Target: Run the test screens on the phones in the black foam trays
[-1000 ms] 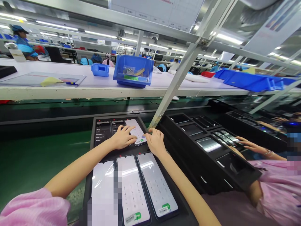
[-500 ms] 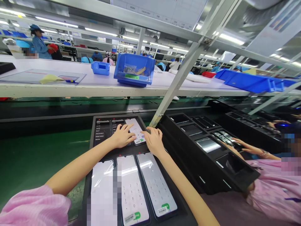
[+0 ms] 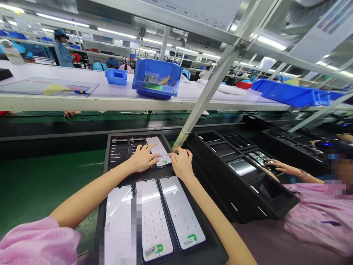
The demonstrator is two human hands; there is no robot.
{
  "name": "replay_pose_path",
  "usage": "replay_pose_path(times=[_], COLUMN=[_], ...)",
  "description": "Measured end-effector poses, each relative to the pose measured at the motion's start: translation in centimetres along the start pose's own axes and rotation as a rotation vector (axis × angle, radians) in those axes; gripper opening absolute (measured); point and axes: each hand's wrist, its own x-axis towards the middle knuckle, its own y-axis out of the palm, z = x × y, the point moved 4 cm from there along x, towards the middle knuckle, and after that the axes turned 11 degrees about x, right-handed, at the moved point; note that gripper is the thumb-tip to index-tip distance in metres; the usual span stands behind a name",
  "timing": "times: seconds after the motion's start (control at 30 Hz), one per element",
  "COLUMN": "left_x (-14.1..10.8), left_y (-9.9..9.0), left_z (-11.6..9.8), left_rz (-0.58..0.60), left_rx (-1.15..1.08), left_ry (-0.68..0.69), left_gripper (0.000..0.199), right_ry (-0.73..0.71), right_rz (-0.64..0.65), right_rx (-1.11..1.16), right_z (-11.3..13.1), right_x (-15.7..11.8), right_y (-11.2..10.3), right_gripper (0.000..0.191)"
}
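A black tray (image 3: 102, 213) holds several phones in two rows. My left hand (image 3: 143, 158) is over the far row with fingers spread, its fingertips at the lit screen of the far right phone (image 3: 157, 145). Beside that phone, at the tray's right edge, is my right hand (image 3: 181, 160), fingers bent and apart, holding nothing visible. Two far phones, one of them (image 3: 119, 151), show dark screens with white menu text. In the near row, the middle phone (image 3: 154, 209) and the right phone (image 3: 183, 209) display number keypads. A blurred patch partly hides the near left phone (image 3: 118, 202).
On the white shelf (image 3: 96, 103) stand a large blue bin (image 3: 157, 79) and a small one (image 3: 116, 76). A slanted metal post (image 3: 204, 95) rises beyond the tray. At right, another person's hands (image 3: 281, 167) work over a second black tray (image 3: 220, 173).
The view has shifted slightly. My left fingers have moved a little over the far right phone. A person's hand now shows below the shelf at left.
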Motion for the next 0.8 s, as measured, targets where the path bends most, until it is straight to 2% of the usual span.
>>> replay_pose_path(times=[0.6, 0.7, 0.8], left_x=[0.2, -0.4, -3.8], left_y=[-0.6, -1.8, -3.9], left_z=[-0.4, 0.0, 0.3], left_rz=[0.027, 0.012, -0.071], left_rx=[-0.042, -0.068, -0.163], left_ry=[0.038, 0.000, -0.111], left_gripper=[0.040, 0.040, 0.039], right_ry=[0.027, 0.071, 0.087], right_rz=[-0.033, -0.090, -0.102], right_rx=[0.027, 0.060, 0.105], right_z=[0.1, 0.0, 0.8], right_x=[0.1, 0.0, -2.2], right_y=[-0.3, -1.8, -4.6], right_gripper=[0.044, 0.046, 0.049])
